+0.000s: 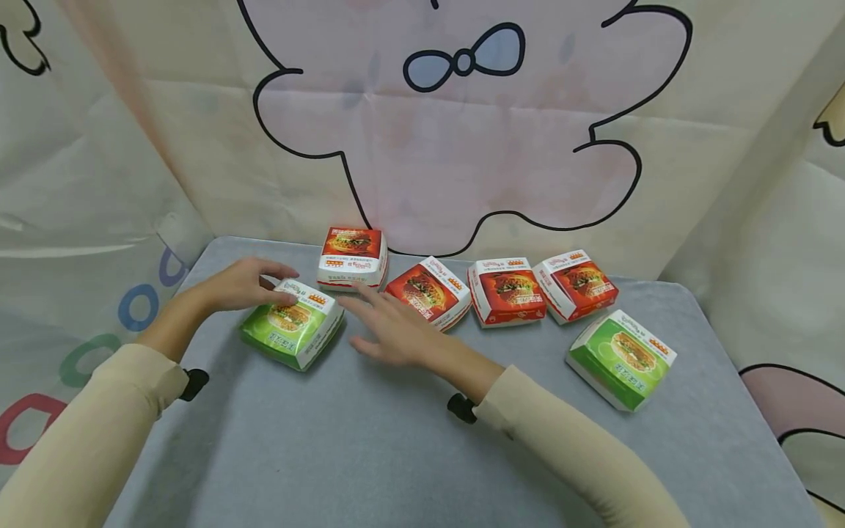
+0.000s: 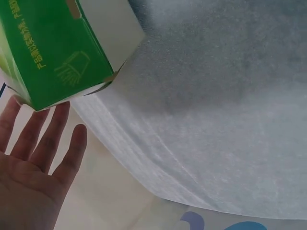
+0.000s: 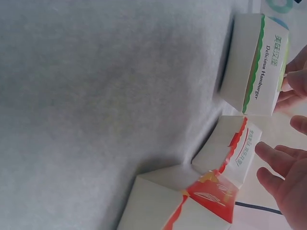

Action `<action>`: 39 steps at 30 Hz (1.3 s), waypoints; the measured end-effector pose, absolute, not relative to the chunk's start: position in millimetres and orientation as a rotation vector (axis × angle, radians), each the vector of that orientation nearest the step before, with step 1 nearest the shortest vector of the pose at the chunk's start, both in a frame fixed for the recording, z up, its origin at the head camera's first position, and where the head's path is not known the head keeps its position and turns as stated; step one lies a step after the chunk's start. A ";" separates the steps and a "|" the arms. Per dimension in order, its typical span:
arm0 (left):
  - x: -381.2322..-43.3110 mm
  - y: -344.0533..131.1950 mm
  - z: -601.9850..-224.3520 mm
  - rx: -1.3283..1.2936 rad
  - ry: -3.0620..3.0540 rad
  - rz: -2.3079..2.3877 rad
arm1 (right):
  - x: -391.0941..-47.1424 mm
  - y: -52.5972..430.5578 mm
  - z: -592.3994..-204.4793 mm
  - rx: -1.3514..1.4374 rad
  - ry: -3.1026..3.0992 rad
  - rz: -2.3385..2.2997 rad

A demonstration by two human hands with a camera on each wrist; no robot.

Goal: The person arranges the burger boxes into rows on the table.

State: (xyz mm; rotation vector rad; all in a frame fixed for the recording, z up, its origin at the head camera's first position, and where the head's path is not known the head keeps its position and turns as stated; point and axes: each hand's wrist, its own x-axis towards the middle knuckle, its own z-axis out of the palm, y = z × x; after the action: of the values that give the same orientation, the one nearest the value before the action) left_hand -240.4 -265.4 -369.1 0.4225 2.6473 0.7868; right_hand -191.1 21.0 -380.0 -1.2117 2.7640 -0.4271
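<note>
My left hand (image 1: 246, 284) reaches over the far left corner of a green hamburger box (image 1: 282, 331), its thumb over the top. The left wrist view shows that hand's spread fingers (image 2: 48, 139) at the edge of the green box (image 2: 60, 52). My right hand (image 1: 403, 334) hovers with loose, spread fingers between this box and the red boxes. Its fingertips overlap the front of the back-left red hamburger box (image 1: 353, 253) in the head view. A tilted red box (image 1: 425, 293) lies just beyond the right hand, partly hidden by it. Neither hand grips anything.
Two more red boxes (image 1: 511, 293) (image 1: 577, 282) continue the row to the right. A second green box (image 1: 623, 359) lies angled nearer the table's right side. Grey cloth covers the table (image 1: 343, 462). A printed curtain (image 1: 462, 169) hangs close behind and at both sides.
</note>
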 end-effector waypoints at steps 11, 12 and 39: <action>-235.7 -259.2 -374.6 0.458 2.615 0.838 | -182.0 24.9 -388.1 -1.131 2.680 -0.533; -235.1 -258.4 -375.0 0.458 2.616 0.836 | -181.4 25.0 -388.6 -1.127 2.679 -0.533; -222.9 -222.6 -375.6 0.601 2.555 0.793 | -174.4 22.9 -388.3 -1.169 2.716 -0.450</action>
State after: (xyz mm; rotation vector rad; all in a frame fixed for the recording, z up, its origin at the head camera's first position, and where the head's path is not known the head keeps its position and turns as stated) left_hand -222.9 -222.6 -375.6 0.6008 2.5548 0.7933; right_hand -174.4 22.9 -388.3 -1.1692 2.7156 -0.4496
